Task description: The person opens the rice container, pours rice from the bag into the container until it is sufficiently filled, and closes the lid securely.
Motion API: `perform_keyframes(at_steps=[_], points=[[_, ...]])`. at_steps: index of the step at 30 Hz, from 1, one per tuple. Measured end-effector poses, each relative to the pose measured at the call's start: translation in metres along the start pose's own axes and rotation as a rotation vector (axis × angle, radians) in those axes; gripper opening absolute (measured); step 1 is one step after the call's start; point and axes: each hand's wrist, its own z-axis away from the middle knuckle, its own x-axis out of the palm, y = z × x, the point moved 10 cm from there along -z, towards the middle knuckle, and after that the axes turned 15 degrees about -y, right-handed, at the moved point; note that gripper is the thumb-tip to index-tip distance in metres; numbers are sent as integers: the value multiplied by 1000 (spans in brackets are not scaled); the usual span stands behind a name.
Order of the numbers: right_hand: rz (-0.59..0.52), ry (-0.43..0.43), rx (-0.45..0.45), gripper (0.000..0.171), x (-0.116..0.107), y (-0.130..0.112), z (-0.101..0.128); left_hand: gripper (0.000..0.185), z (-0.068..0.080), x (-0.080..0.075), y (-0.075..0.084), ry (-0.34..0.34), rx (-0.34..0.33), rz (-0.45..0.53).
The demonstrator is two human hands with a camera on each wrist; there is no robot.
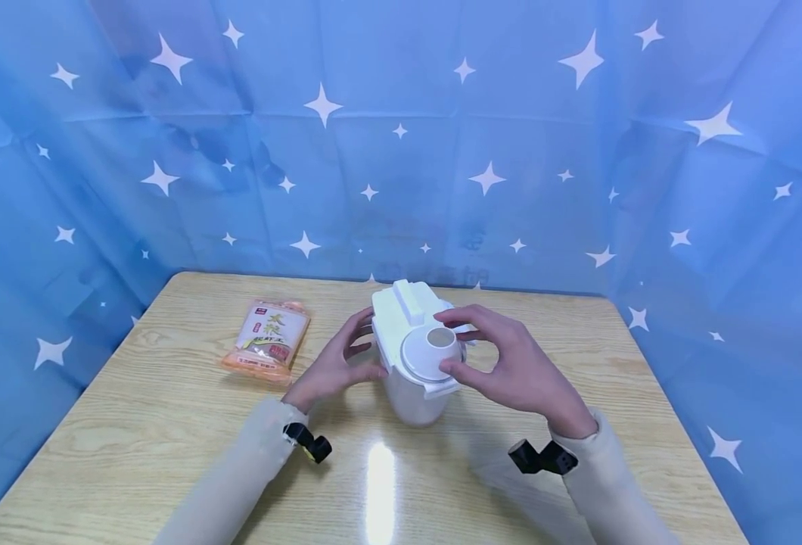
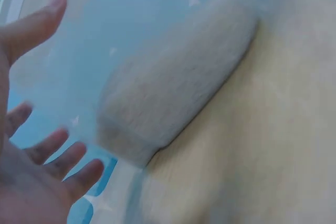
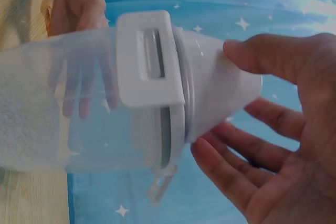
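Observation:
A tall translucent storage container (image 1: 418,401) with a white lid (image 1: 389,304) stands between the hands in the head view. Pale, fine grains (image 3: 23,114) fill its lower part in the right wrist view. On the lid sits a white cone-shaped cap (image 3: 215,85) with a round hole in its top. My right hand (image 1: 510,359) pinches this cap, thumb on one side and fingertips at its base. My left hand (image 1: 340,359) lies along the container's left side, its fingers spread and nearly straight; they show through the clear wall in the right wrist view.
An orange-edged packet (image 1: 268,341) with printed lettering lies on the wooden table (image 1: 135,424), left of the left hand. A blue star-patterned curtain (image 1: 401,151) hangs behind the table and at both sides. A small lid catch (image 3: 161,186) sticks out from the container.

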Motion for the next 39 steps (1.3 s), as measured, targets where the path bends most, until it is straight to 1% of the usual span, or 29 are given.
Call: perform_keyframes(at_steps=[6, 11, 15, 20, 23, 26, 28, 32, 36, 39], points=[[-19, -56, -66, 58, -2, 0, -1, 111, 20, 13, 6, 111, -18, -41], [-27, -94, -103, 59, -3, 2, -5, 114, 31, 25, 11, 189, -22, -86], [-52, -133, -130, 58, -2, 3, -8, 115, 34, 39, 13, 221, -29, -121], [-71, -174, -147, 51, -1, 4, -11, 117, 33, 55, 16, 239, -11, -98], [-76, -181, -136, 49, 0, 6, -11, 115, 33, 59, 17, 268, -21, -87], [-90, -182, -127, 49, 2, 8, -11, 112, 33, 59, 17, 298, -32, -89], [-100, -180, -118, 49, 2, 9, -11, 111, 33, 59, 17, 303, -35, -90], [-108, -162, -110, 48, 3, 10, -9, 111, 31, 58, 16, 287, -37, -89], [-116, -143, -103, 48, 3, 9, -8, 111, 29, 56, 15, 258, -32, -71], [-114, -129, -89, 48, 4, 8, -7, 110, 27, 53, 12, 225, -36, -39]])
